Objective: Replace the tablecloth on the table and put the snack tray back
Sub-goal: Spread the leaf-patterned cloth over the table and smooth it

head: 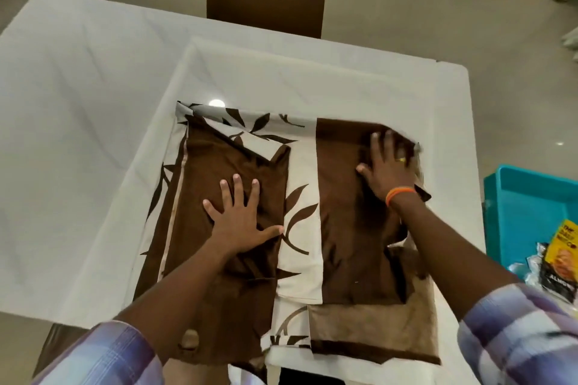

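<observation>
- Two hands lie flat, fingers spread, on the brown leaf-print tablecloth (pixel 300 228), grasping nothing: the left hand (pixel 240 219) presses its left half, the right hand (pixel 387 166) its far right part.
- Probably they pin and smooth the folded cloth so it can be opened out over the white cloth (pixel 78 103) on the table.
- Off to the right, the teal snack tray (pixel 513 212) with its packets waits apart from the table, likely to keep the top free.

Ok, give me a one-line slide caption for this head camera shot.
Both hands, left and right, press flat on a folded brown leaf-print cloth atop the white-covered table.
</observation>
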`<state>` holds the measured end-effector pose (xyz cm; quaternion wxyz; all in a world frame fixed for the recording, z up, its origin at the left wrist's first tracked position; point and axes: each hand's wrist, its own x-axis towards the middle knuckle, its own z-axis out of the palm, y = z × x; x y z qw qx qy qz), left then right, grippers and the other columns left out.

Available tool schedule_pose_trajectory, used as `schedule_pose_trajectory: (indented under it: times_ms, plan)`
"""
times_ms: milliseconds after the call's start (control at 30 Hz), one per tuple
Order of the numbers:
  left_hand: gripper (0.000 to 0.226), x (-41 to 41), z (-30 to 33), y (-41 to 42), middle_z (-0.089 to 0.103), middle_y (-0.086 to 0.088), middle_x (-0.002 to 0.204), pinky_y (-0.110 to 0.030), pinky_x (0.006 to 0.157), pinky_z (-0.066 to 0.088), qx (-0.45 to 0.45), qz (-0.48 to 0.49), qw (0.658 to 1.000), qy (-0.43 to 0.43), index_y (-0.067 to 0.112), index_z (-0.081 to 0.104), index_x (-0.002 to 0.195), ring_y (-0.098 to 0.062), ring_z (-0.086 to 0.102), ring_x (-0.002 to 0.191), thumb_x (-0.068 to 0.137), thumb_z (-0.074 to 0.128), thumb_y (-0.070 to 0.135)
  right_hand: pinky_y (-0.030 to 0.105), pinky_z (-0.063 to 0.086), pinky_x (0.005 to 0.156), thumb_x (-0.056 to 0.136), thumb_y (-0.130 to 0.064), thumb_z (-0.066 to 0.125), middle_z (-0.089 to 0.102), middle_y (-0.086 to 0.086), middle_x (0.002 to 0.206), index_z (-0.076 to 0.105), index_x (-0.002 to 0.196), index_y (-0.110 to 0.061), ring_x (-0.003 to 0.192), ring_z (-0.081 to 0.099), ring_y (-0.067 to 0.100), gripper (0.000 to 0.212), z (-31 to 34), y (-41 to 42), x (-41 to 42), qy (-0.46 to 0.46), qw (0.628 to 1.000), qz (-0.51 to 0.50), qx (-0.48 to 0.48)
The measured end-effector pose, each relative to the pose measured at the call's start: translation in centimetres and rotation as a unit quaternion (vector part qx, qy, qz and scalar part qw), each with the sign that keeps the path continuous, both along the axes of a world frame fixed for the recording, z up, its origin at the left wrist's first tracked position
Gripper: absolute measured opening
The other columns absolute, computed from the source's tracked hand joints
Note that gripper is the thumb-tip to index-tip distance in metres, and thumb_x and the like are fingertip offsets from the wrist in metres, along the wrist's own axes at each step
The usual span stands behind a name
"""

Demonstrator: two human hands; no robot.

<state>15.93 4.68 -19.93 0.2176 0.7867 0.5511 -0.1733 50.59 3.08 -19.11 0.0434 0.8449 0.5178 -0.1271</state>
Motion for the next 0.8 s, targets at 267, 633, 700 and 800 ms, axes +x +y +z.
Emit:
schedule_pose_trajectory:
  times_ms: [267,633,700,800]
  plan:
    - [0.117,-0.4,0.6,0.7,-0.014,-0.015,0.163,-0.067,0.112,-0.003,0.055,0.143,0.987,-0.040,0.021,-0.008,0.156,-0.039,-0.014,0.149,0.072,0.028,0.094,0.060,0.006,0.116,0.096,-0.042,0.046,0.009,0.014,0.162,0.025,0.150,-0.014,0.150,0.003,0.033,0.065,1.4,-0.4,-5.1,0.020,0.998,0.018,0.060]
    - [0.119,-6.4,2.3,3.8,0.029,-0.024,0.151,-0.056,0.109,0.033,0.075,0.398,0.914,0.012,0.000,0.021,0.149,-0.043,0.031,0.138,0.070,0.062,0.079,0.041,0.006,0.122,0.099,-0.035,0.047,0.012,0.015,0.161,0.030,0.150,-0.012,0.150,0.004,0.030,0.058,-1.4,-1.1,-20.5,0.153,0.975,0.149,0.068]
    - [0.115,-7.4,2.1,3.5,0.036,-0.023,0.146,-0.054,0.105,0.038,0.078,0.398,0.914,0.010,0.001,0.028,0.146,-0.042,0.038,0.134,0.068,0.066,0.077,0.038,0.008,0.122,0.100,-0.031,0.045,0.016,0.013,0.161,0.030,0.150,-0.012,0.150,0.007,0.028,0.055,-1.1,-0.6,-21.4,0.213,0.959,0.167,0.082]
    - [0.096,-8.9,1.9,4.0,0.050,-0.019,0.138,-0.052,0.101,0.041,0.051,0.417,0.907,-0.046,0.004,0.037,0.138,-0.039,0.050,0.127,0.072,0.073,0.064,0.033,0.007,0.121,0.101,-0.035,0.043,0.010,0.005,0.163,0.020,0.153,-0.016,0.150,0.007,0.019,0.061,-1.0,-0.5,-22.0,0.341,0.929,0.108,0.097]
